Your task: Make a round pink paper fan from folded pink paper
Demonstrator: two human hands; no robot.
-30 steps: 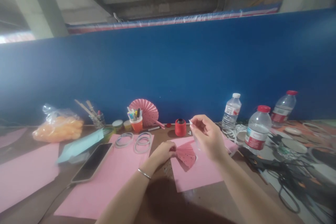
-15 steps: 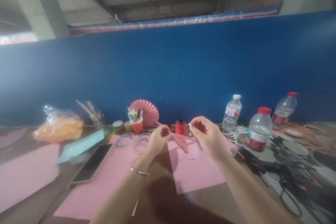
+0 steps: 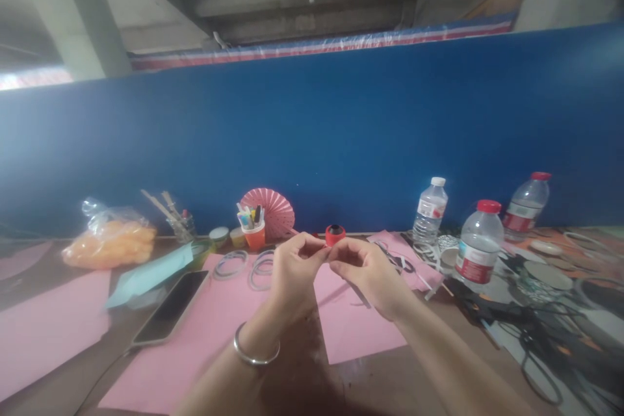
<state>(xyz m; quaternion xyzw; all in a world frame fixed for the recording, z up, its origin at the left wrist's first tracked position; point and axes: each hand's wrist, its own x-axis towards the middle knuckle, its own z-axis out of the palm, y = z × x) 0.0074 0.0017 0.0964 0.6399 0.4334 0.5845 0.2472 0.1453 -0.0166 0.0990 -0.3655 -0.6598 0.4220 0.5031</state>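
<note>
In front of me my left hand [image 3: 297,266] and my right hand [image 3: 368,273] meet, fingertips pinched together. My left fingers are closed on the pink pleated paper, which is now almost wholly hidden behind the hands. A thin greyish strip [image 3: 359,296] hangs below my right hand, its upper end lost in the pinch. Just beyond the fingertips stands a red round spool or container [image 3: 335,233] with a dark centre. Beneath the hands lies a pink paper sheet [image 3: 355,338].
Left: a phone [image 3: 173,309], tape rolls [image 3: 231,264], pink sheets, and a bag of orange items [image 3: 112,244]. A pleated pink fan [image 3: 273,208] stands behind a pen cup [image 3: 254,234]. Right: scissors [image 3: 402,263], water bottles [image 3: 480,240] and tangled dark cords [image 3: 531,318].
My two hands have come together from apart; the right moved left. The pink pleated paper between them has gone out of sight. The scissors on the right are now uncovered.
</note>
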